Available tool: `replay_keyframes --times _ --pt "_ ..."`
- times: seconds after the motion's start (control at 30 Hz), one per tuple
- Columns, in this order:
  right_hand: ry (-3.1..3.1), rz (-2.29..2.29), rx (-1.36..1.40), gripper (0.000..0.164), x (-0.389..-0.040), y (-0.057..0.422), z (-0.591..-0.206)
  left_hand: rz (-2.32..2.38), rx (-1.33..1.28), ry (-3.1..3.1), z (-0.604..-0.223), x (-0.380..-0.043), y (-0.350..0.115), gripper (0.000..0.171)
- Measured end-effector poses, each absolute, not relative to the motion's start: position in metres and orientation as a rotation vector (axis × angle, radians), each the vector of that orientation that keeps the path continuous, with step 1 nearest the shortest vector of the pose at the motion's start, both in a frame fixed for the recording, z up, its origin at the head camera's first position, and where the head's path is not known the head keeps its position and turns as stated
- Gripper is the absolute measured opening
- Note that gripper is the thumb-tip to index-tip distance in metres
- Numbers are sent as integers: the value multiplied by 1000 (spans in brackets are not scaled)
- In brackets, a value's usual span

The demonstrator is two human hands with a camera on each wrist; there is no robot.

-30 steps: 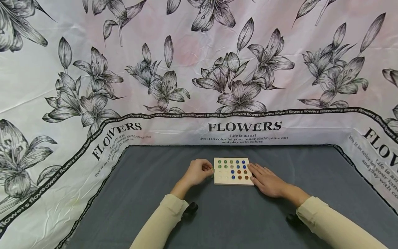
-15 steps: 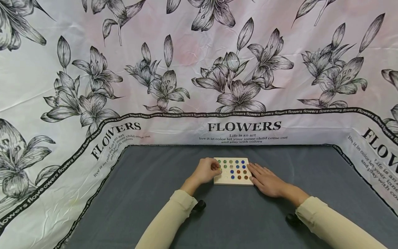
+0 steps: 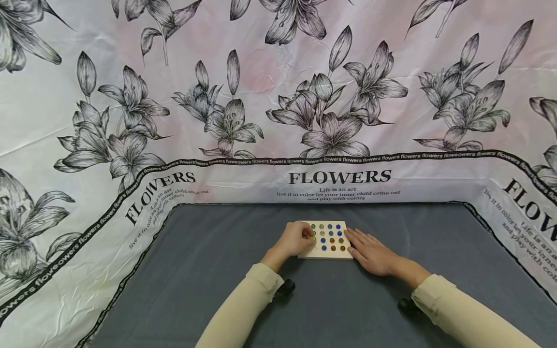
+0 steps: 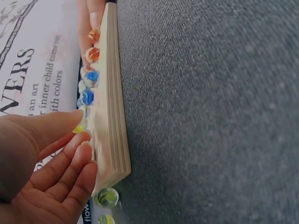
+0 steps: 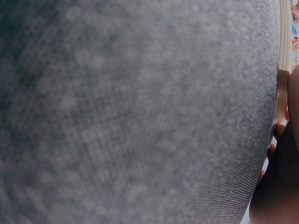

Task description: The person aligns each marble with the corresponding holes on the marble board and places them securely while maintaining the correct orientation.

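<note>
A pale wooden board (image 3: 316, 253) lies on the dark grey cloth, with rows of green, blue and orange-brown glass marbles set in it. Over its left part, my left hand (image 3: 293, 240) pinches a yellow marble (image 4: 79, 127) between thumb and forefinger, close above the board. My left hand covers the board's left columns in the head view. Against the right edge rests my right hand (image 3: 373, 254), its fingers straight. In the left wrist view a blue marble (image 4: 87, 97) and an orange marble (image 4: 93, 54) sit on the board.
Off the board's left end, a loose green marble (image 4: 106, 198) and a yellow-green marble (image 4: 106, 219) lie on the cloth. A white flower-printed sheet (image 3: 339, 186) borders the grey cloth (image 3: 348, 304) behind and at both sides.
My left hand has moved right, from beside the board's left edge to above its left columns, with the marble pinched. My right hand has stayed at the right edge.
</note>
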State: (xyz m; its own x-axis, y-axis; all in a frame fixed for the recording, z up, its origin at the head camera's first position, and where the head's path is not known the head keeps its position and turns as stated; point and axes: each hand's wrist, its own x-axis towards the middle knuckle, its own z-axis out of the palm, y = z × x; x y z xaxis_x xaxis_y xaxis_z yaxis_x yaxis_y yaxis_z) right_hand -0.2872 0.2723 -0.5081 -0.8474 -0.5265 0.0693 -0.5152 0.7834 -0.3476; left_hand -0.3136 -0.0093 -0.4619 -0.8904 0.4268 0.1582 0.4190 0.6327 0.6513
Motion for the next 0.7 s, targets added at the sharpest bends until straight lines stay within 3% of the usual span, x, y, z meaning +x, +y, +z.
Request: replay_keyframes --times 0.7 --pt "2948 -568 -887 60 -285 271 -504 1135 696 2848 -462 -311 -7 8"
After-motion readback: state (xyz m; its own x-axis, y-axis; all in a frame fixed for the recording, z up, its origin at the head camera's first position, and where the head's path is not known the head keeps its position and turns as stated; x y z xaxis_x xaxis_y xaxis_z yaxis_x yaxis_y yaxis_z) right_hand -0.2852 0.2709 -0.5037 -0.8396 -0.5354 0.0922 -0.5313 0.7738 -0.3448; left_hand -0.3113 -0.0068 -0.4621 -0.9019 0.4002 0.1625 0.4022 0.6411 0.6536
